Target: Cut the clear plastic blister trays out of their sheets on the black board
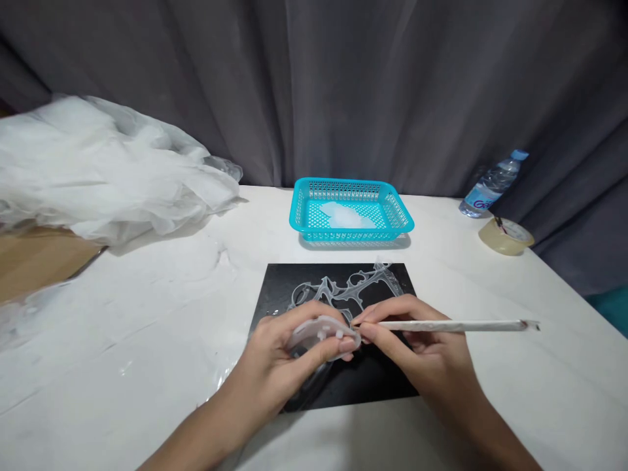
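Note:
My left hand (289, 350) is closed round a translucent whitish plastic piece (314, 331), with small white pegs on its inner side. My right hand (422, 337) pinches a thin white stick-like tool (451, 326) near its left end; the tool lies nearly level and its tip meets the right edge of the piece. Both hands are over a black mat (373, 386). Clear, web-like plastic scraps (363, 284) lie on the mat behind my fingers, partly hidden by them.
A blue basket (343, 234) holding whitish translucent pieces stands behind the mat. White plastic sheeting (112, 170) and brown cardboard (44, 255) are at the left. At the right back are a water bottle (490, 188) and a tape roll (505, 237). A grey curtain (343, 85) hangs behind.

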`<state>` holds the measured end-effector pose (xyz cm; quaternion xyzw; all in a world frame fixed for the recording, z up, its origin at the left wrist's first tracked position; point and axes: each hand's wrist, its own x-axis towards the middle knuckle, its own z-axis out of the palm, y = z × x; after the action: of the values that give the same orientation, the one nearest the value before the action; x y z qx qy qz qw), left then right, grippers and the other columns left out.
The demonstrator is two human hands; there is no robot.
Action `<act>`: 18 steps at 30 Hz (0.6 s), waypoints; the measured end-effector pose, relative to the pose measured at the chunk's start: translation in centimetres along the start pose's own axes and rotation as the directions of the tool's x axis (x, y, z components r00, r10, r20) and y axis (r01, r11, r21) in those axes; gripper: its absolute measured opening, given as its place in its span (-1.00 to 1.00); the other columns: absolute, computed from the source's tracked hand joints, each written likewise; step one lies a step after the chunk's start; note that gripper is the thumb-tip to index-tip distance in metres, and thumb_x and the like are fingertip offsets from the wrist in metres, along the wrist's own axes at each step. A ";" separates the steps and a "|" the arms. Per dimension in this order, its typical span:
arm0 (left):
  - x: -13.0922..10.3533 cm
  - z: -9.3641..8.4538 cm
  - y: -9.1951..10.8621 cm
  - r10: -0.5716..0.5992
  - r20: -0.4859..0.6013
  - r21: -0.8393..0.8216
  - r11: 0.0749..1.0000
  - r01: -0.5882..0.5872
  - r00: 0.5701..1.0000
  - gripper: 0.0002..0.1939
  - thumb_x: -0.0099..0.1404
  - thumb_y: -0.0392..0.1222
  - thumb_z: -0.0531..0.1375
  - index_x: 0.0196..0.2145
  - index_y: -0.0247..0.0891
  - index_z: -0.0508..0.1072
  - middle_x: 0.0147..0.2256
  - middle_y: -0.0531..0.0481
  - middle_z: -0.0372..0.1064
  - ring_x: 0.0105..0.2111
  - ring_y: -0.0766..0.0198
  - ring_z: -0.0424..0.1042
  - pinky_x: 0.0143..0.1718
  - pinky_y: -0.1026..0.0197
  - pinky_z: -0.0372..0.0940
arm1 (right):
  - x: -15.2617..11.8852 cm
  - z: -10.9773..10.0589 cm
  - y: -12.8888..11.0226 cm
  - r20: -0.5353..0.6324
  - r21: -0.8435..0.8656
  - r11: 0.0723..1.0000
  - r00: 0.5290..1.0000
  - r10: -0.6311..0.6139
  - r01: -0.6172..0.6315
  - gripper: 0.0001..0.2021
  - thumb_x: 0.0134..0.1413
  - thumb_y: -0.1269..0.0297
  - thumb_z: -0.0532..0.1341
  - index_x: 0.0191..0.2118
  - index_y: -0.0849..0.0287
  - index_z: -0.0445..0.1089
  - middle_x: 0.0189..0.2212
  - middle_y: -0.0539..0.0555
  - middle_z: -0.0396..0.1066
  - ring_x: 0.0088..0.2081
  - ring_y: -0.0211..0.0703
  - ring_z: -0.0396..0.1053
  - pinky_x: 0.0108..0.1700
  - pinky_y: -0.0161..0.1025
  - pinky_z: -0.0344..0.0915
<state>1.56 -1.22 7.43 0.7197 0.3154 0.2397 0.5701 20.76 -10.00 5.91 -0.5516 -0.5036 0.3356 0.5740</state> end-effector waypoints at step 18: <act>-0.7 -1.2 -0.4 0.258 0.063 0.147 0.953 -0.265 0.964 -0.85 0.39 -0.38 0.28 -0.20 -0.15 0.60 -0.15 0.05 0.68 -0.21 0.33 0.65 -0.16 0.39 0.47 | -0.3 -2.3 -1.0 0.295 -0.042 0.983 0.942 -0.160 0.180 -0.76 0.26 0.45 0.38 -0.03 -0.03 0.59 -0.03 0.03 0.61 -0.03 -0.16 0.59 0.04 -0.26 0.52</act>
<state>0.20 -0.84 7.34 0.8020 0.2225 0.2724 0.4828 22.66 -11.12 7.04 -0.4701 -0.6391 0.3449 0.5015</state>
